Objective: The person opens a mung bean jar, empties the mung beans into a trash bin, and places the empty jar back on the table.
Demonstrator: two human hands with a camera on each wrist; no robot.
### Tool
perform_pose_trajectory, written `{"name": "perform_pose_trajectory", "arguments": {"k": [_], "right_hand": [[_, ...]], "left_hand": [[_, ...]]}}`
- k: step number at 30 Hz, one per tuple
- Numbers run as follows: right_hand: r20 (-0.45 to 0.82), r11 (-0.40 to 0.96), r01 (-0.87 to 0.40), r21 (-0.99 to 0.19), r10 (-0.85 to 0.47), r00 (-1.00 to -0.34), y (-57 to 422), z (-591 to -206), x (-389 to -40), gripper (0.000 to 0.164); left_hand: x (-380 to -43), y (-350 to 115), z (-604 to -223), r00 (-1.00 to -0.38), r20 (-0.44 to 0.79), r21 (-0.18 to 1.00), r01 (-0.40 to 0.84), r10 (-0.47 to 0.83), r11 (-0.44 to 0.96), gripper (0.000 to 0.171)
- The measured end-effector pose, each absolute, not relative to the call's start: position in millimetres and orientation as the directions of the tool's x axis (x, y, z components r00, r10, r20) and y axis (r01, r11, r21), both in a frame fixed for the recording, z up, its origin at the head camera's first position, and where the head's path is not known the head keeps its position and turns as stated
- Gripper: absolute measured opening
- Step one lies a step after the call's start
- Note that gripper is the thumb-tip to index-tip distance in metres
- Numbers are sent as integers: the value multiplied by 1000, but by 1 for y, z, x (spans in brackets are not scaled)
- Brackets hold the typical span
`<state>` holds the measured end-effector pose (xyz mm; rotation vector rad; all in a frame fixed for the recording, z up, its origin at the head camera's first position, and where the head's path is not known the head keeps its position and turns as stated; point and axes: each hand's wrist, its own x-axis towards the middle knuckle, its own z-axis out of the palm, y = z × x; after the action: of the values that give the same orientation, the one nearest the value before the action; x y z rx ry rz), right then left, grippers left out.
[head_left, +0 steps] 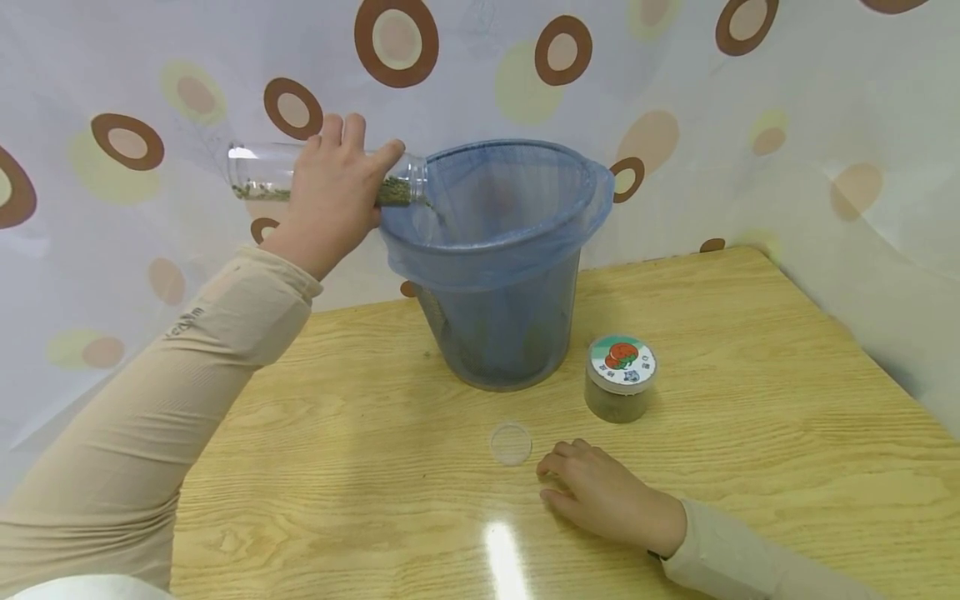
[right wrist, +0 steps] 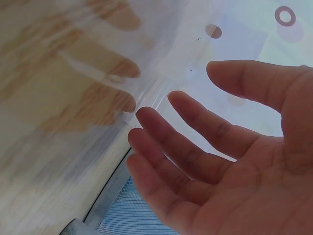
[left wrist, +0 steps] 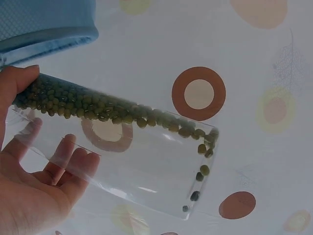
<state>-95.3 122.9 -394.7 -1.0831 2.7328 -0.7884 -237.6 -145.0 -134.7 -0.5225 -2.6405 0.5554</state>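
Observation:
My left hand (head_left: 333, 183) grips a clear plastic jar (head_left: 262, 162) that lies nearly on its side, mouth at the rim of a bin (head_left: 502, 333). Green beans (left wrist: 98, 105), which look like mung beans, lie along the jar's lower side in the left wrist view, some at its base. A few dark bits show at the mouth, over the bin's inside. The bin is lined with a blue plastic bag (head_left: 487, 267) folded over its rim. Low over the table, my right hand (head_left: 607, 496) has loosely bent fingers and holds nothing; the right wrist view shows its palm.
A round clear lid (head_left: 512, 443) lies flat on the wooden table (head_left: 337, 467), just left of the right hand. To the bin's right stands a short tub (head_left: 618, 400) with a tomato picture on its lid. Patterned sheeting (head_left: 720, 125) hangs behind and to the right.

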Motion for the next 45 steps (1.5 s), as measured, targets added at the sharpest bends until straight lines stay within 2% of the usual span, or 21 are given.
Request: {"name": "perform_pose_trajectory", "arguments": {"k": [34, 45], "right_hand": [[105, 618, -623, -479, -665, -740, 122, -394, -94, 22], [100, 622, -621, -477, -663, -742, 121, -394, -95, 22]], "left_hand": [[-240, -145, -136, -840, 323, -446, 271, 436, 853, 65], [-241, -146, -136, -819, 351, -437, 286, 455, 853, 61]]}}
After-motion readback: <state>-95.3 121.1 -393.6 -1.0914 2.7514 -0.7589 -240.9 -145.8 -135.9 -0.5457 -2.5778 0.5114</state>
